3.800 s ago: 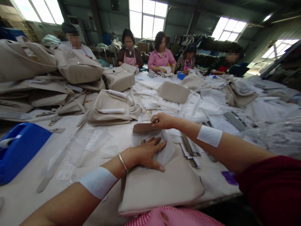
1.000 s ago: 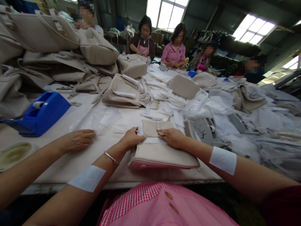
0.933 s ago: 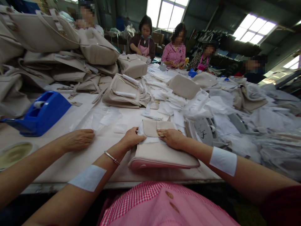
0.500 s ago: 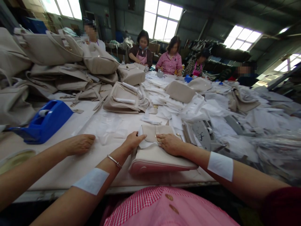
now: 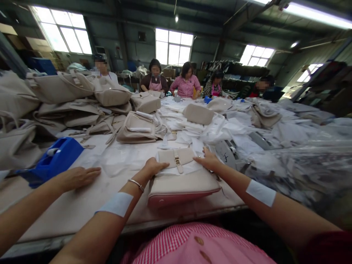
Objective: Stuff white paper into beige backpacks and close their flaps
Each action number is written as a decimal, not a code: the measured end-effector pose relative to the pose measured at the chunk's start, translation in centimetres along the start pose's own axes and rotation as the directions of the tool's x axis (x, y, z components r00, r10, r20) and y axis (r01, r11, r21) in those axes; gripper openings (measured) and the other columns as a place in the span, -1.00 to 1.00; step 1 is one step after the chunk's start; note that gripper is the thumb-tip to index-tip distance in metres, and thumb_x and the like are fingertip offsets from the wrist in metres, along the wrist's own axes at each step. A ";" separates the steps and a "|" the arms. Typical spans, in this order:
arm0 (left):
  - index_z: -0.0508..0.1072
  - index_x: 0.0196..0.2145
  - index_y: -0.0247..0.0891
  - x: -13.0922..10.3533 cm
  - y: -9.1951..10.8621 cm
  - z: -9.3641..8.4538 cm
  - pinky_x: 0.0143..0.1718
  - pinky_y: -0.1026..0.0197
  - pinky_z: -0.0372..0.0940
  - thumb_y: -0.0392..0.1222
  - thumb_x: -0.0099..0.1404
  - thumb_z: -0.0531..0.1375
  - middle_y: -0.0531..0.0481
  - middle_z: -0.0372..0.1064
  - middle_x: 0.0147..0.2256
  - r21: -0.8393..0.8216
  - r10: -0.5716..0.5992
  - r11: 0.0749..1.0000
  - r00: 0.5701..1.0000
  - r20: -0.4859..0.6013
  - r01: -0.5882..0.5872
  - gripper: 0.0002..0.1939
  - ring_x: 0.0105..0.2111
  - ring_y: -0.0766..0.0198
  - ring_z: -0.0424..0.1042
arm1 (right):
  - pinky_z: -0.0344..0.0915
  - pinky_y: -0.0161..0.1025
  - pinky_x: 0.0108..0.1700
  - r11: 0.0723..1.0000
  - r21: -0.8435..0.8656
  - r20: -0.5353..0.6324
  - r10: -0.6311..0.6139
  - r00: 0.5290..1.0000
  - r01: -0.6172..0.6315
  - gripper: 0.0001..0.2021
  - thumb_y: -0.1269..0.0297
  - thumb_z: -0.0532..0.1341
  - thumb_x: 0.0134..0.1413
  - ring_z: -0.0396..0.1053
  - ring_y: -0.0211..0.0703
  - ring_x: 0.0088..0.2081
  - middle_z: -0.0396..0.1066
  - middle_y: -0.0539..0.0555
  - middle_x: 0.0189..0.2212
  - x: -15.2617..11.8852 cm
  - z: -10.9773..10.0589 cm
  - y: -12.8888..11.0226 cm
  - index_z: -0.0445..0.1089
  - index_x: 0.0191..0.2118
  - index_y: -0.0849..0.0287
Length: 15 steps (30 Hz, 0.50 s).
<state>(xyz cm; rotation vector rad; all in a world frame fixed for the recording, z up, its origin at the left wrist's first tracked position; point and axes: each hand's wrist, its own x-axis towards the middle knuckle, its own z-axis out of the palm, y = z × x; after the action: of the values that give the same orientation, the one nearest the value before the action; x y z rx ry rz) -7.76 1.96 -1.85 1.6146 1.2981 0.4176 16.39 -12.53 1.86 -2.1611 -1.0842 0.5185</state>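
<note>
A cream handbag [image 5: 189,185] with a reddish base edge lies flat on the table before me. Its flap carries a strap with a gold buckle [image 5: 177,160], and white tissue paper [image 5: 189,168] shows under the flap. My left hand [image 5: 156,167] grips the bag's left side, thumb on the flap and the other fingers mostly hidden. At the flap's right corner is my right hand [image 5: 209,160], its thumb on the edge and its index finger raised; the remaining fingers are hidden at the bag's side.
To my left a co-worker's hand [image 5: 81,176] rests flat on the table, near a blue tape dispenser [image 5: 55,159]. Handbags [image 5: 63,88] are piled behind it. Plastic and paper wrapping [image 5: 297,157] covers the right side. Several people work across the table.
My right hand has moved off the buckle strap to the flap's right edge, uncovering the buckle. The co-worker's hand has flattened out. The camera view has tilted up.
</note>
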 end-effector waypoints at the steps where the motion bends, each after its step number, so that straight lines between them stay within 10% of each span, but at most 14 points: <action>1: 0.42 -0.21 -0.38 -0.2 0.0 -0.1 -0.29 0.19 0.34 0.14 -0.21 0.43 -0.27 0.51 -0.20 0.053 0.037 0.998 0.999 -0.026 -0.035 -0.31 -0.24 0.04 0.49 | 0.14 0.11 0.21 0.985 0.118 0.119 0.109 0.987 -0.123 -0.25 -0.02 0.38 -0.18 0.25 0.23 0.15 0.31 0.37 0.10 -0.2 -0.1 0.7 0.29 0.12 0.30; 4: 0.36 -0.19 -0.34 -1.1 0.4 -0.3 -0.26 0.17 0.32 0.20 -0.14 0.38 -0.29 0.46 -0.16 0.197 0.189 0.966 0.977 -0.098 -0.167 -0.32 -0.21 0.04 0.46 | 0.38 0.03 0.00 0.770 0.452 0.555 0.153 0.818 -0.451 -0.47 -0.04 0.28 -0.02 0.49 0.10 -0.13 0.50 0.32 -0.15 -1.3 0.1 1.8 0.39 -0.06 0.32; 7: 0.31 -0.20 -0.30 -2.5 0.8 -0.3 -0.29 0.15 0.31 0.21 -0.07 0.33 -0.22 0.44 -0.23 0.267 0.311 0.926 0.940 -0.140 -0.266 -0.37 -0.26 0.06 0.44 | 0.45 -0.05 -0.10 0.544 0.576 0.690 0.077 0.720 -0.610 -0.60 0.06 0.18 0.11 0.53 -0.03 -0.30 0.54 0.25 -0.29 -2.4 0.2 1.1 0.40 -0.11 0.34; 15: 0.22 -0.24 -0.18 -7.8 1.4 -1.6 -0.32 0.14 0.35 0.22 -0.04 0.32 0.00 0.35 -0.34 0.312 0.502 0.855 0.808 -0.307 -0.413 -0.43 -0.33 0.13 0.40 | 0.44 -0.03 -0.10 0.477 0.758 0.551 -0.104 0.828 -0.444 -0.58 0.37 0.35 -0.15 0.52 -0.03 -0.28 0.55 0.19 -0.23 -5.2 -2.0 -1.4 0.43 -0.07 0.27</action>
<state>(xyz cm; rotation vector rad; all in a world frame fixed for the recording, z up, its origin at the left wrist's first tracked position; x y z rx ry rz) -11.05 -4.12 2.39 2.1363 1.2521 0.9501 13.81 -16.85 4.50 -1.1787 -0.5738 1.4910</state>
